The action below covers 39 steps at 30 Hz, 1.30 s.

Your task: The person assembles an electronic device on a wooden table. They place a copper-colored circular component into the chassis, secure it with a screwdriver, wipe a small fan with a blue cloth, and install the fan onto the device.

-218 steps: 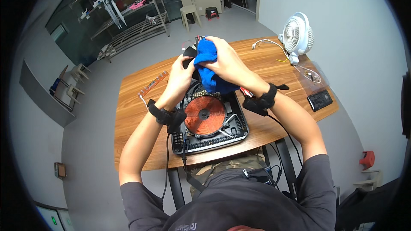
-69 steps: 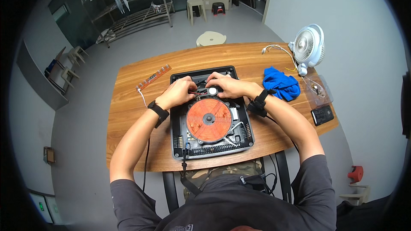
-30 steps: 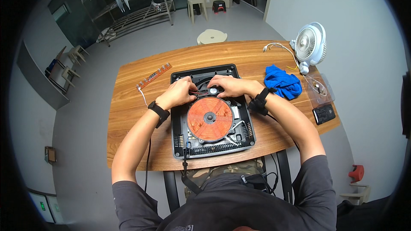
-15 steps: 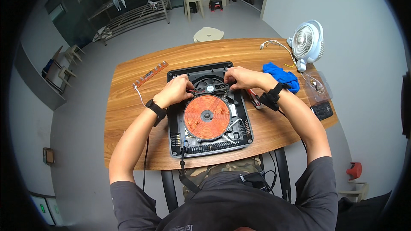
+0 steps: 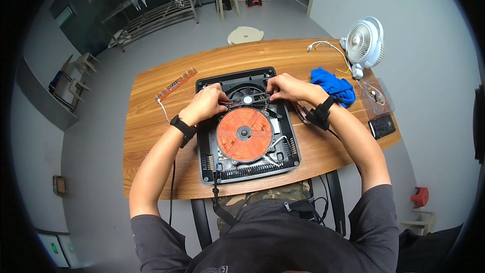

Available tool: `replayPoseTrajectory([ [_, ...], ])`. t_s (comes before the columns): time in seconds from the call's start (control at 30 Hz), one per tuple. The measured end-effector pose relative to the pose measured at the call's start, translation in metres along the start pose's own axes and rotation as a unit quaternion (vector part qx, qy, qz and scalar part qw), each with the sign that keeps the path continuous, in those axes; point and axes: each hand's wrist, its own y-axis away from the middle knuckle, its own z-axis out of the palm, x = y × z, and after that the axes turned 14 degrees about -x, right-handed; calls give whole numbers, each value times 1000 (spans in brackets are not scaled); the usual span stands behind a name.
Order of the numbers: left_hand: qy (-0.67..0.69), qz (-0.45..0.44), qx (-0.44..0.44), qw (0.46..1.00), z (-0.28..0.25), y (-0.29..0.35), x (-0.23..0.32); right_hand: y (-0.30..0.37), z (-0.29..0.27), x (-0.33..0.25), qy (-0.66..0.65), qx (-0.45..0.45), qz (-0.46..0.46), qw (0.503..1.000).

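Observation:
The open black housing [image 5: 294,157] of an induction cooker lies on the wooden table in front of me. A flat round copper coil [image 5: 255,144] fills its nearer middle. At the far end of the housing is a black cooling fan [image 5: 247,100] with a pale round hub label. My left hand [image 5: 206,102] grips the fan frame's left side, beside thin red and black wires. At its right side the fingers of my right hand [image 5: 289,89] pinch the frame. The fan looks slightly tilted; its underside is hidden.
A narrow orange circuit board [image 5: 174,86] with a white lead lies left of the housing. To the right are a red-handled tool [image 5: 301,113], a blue cloth [image 5: 333,87], a white desk fan [image 5: 362,45], a clear plastic tray [image 5: 373,93] and a black box-shaped item [image 5: 382,126].
The whole view has shifted slightly, with the table now a little higher in the picture. Both hands stay at the fan's two sides; no clear movement of the fan shows.

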Motion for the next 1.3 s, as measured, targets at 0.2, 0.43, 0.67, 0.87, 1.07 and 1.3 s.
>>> replayPoseTrajectory([
  [0.2, -13, 7, -2, 1000, 0, -1, 1, 1, -1, 10, -45, -13, -14, 999],
  [0.43, -9, -23, -12, 1000, -3, 3, 9, 1, 4, 7, -49, 2, -18, 999],
  [0.67, -10, -28, -4, 1000, -3, 5, 10, 3, 11, 10, -19, 34, -60, 997],
  [0.87, -8, -18, 1, 1000, -2, 5, 10, 5, 14, 11, -22, 46, -68, 996],
  [1.07, -11, 8, 5, 1000, -1, 9, 4, 2, 18, 16, -27, 54, -82, 995],
  [1.3, 95, -11, 22, 995, -16, 28, -3, 0, 18, 15, -23, 55, -80, 995],
])
